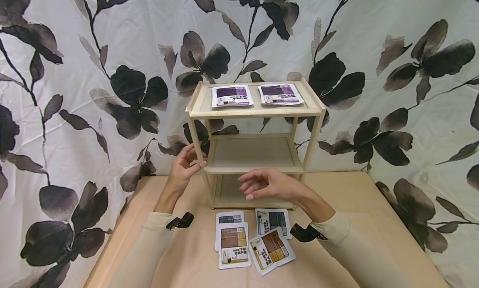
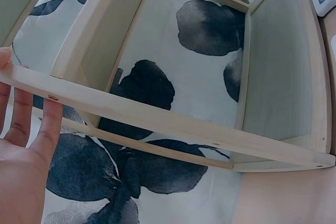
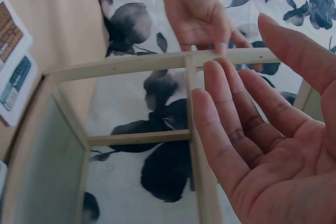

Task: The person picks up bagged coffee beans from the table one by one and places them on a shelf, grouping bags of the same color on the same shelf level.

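Observation:
A three-tier wooden shelf (image 1: 255,112) stands upright against the patterned cloth. My left hand (image 1: 180,169) holds its left front post (image 2: 157,109) at about the middle tier, thumb on one side and fingers on the other. My right hand (image 1: 275,184) hovers in front of the shelf's lower half, holding nothing, its fingers loosely bent. Two purple-labelled flat packets (image 1: 233,95) lie side by side on the top tier. No packet shows on the middle tier (image 1: 254,151). The bottom tier (image 1: 230,192) is partly hidden by my right hand.
On the table (image 1: 187,246) before the shelf lie two overlapping pairs of packets. At left a brown-labelled packet (image 1: 234,244) overlaps a blue-labelled one (image 1: 230,218); at right another brown-labelled packet (image 1: 272,250) overlaps a dark blue-labelled one (image 1: 273,221). Floral cloth (image 1: 142,21) hangs behind.

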The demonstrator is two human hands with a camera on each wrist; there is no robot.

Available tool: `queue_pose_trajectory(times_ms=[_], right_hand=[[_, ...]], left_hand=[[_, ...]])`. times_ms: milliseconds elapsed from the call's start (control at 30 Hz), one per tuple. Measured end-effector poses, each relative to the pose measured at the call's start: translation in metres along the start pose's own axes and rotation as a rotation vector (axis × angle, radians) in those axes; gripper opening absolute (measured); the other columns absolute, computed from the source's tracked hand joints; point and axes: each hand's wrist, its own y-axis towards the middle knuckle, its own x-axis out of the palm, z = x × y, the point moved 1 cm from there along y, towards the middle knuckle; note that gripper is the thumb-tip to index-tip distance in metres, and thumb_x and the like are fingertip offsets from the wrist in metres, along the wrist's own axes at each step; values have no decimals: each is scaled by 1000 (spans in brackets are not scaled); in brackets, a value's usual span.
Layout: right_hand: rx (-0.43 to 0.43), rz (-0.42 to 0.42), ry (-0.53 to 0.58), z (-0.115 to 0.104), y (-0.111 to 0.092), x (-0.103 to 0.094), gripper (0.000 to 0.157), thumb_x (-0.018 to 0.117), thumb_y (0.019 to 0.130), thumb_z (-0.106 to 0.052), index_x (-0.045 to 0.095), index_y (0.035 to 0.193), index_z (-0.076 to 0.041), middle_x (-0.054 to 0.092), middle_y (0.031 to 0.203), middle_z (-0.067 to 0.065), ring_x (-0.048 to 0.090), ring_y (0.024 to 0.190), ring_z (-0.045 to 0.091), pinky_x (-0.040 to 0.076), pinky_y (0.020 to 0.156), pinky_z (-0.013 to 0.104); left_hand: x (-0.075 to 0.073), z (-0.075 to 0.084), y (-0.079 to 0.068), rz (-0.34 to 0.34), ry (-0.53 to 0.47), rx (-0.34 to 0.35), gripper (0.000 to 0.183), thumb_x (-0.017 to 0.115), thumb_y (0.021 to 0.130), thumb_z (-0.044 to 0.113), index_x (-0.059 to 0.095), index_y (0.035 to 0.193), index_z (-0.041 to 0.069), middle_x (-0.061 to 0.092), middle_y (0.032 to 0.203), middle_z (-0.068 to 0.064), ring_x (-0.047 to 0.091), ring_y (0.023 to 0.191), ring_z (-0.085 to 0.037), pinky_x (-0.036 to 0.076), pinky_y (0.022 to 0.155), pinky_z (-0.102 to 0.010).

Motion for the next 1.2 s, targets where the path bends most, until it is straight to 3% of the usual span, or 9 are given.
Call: queue_pose_trajectory(times_ms=[133, 267, 367, 700, 967, 1200], right_hand=[[0, 6, 0, 14, 0, 5, 53, 76, 91, -11, 57, 140, -3, 67, 126, 14, 64, 117, 38, 56, 94, 32], [19, 20, 14, 28, -1, 10, 53, 77, 91, -12, 57, 139, -5, 67, 126, 12, 65, 116, 33, 57, 94, 32], [29, 34, 25, 39, -1, 15, 53, 78, 90, -13, 57, 139, -5, 67, 125, 11, 66, 114, 30, 57, 92, 32], [-3, 87, 49, 73, -3, 29, 53, 76, 91, -11, 56, 139, -1, 67, 125, 17, 65, 115, 37, 56, 92, 27], [8, 122, 62, 96, -3, 45, 53, 77, 90, -12, 57, 138, -1, 66, 124, 21, 66, 111, 32, 54, 93, 25], [23, 145, 143, 120, -1, 57, 55, 77, 89, -8, 56, 140, 0, 64, 128, 26, 62, 115, 42, 53, 93, 25]], left_hand=[[0, -1, 1, -1, -3, 9, 62, 68, 87, -14, 55, 143, 8, 68, 104, -1, 62, 105, -39, 57, 88, -32], [0, -3, 2, -4, -13, 24, 61, 68, 86, -15, 54, 143, 5, 68, 104, 0, 65, 102, -23, 57, 88, -32], [0, -3, 1, -7, -20, 33, 62, 67, 86, -16, 55, 142, 7, 68, 104, 0, 65, 101, -18, 57, 88, -31], [1, -5, 1, -6, -38, 43, 61, 66, 87, -17, 57, 141, 8, 68, 105, 0, 64, 102, -18, 57, 87, -28], [1, -3, 1, 1, -40, 41, 62, 67, 86, -17, 58, 141, 10, 69, 104, -1, 65, 102, -20, 57, 86, -29], [1, -3, 0, 4, -32, 27, 61, 68, 86, -15, 57, 141, 9, 69, 105, -1, 64, 103, -23, 56, 87, -29]])
